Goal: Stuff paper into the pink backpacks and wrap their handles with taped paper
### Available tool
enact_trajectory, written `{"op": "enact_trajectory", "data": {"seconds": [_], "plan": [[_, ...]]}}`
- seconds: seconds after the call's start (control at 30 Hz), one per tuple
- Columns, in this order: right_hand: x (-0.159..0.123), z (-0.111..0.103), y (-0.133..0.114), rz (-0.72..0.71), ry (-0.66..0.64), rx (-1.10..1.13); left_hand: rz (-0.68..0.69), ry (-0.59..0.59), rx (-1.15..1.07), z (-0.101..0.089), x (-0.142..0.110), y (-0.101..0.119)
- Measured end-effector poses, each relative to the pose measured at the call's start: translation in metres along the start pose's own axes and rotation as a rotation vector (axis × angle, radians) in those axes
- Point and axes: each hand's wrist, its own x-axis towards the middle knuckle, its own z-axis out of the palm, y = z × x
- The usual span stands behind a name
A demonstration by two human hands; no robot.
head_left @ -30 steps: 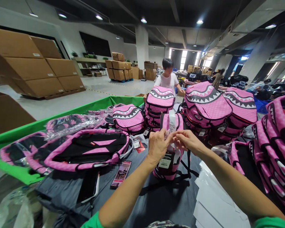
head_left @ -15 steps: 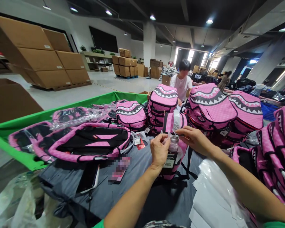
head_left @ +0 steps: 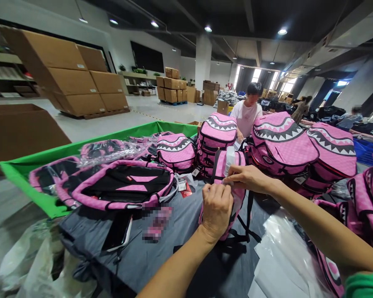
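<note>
A pink and black backpack (head_left: 240,203) stands upright on dark grey cloth in front of me, its black straps trailing to the right. Whitish plastic wrapping (head_left: 230,159) runs over its top, around the handle area. My left hand (head_left: 216,210) is closed at the wrapping, its back toward me, so the fingertips are hidden. Beside it, my right hand (head_left: 248,179) pinches the same wrapping between thumb and fingers. Another pink backpack (head_left: 136,184) lies back-side up to the left, with a red and white tag (head_left: 185,188) next to it.
Behind stand several pink backpacks (head_left: 282,138) with shark-teeth prints. A phone (head_left: 119,231) lies at left on the grey cloth (head_left: 180,244). Clear plastic bags and white sheets (head_left: 275,269) lie at right. A green-edged bin (head_left: 43,203) is at left. A person (head_left: 247,109) stands across.
My left hand has turned so its back faces me, now covering the barcode tag visible before. My right hand stays near the top of the backpack. The view has shifted slightly left.
</note>
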Motion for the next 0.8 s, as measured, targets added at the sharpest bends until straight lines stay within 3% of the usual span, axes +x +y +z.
{"op": "enact_trajectory", "data": {"seconds": [0.1, 0.2, 0.33, 0.43, 0.5, 0.57, 0.63, 0.73, 0.8], "plan": [[-0.003, 0.004, 0.001, 0.033, 0.058, 0.04, 0.048, -0.079, 0.114, -0.004, 0.002, 0.005], [-0.012, 0.012, -0.001, 0.05, 0.198, 0.009, 0.11, -0.107, 0.163, -0.006, 0.001, 0.008], [-0.025, 0.028, -0.005, -0.077, 0.385, -0.176, 0.067, -0.154, 0.006, -0.008, -0.006, 0.004], [-0.033, 0.039, -0.01, -0.061, 0.456, -0.291, -0.289, -0.14, -0.435, -0.01, -0.007, -0.007], [-0.037, 0.046, -0.015, 0.065, 0.447, -0.258, -0.642, -0.108, -0.787, -0.012, -0.003, -0.016], [-0.039, 0.052, -0.02, 0.22, 0.43, -0.17, -0.953, -0.153, -1.082, -0.016, 0.005, -0.023], [-0.04, 0.059, -0.026, 0.317, 0.43, -0.11, -1.144, -0.325, -1.279, -0.019, 0.016, -0.024], [-0.039, 0.066, -0.032, 0.337, 0.424, -0.126, -1.34, -0.635, -1.349, -0.018, 0.035, -0.019], [-0.035, 0.068, -0.034, 0.338, 0.393, -0.158, -1.468, -0.705, -1.293, -0.013, 0.048, -0.013]]}}
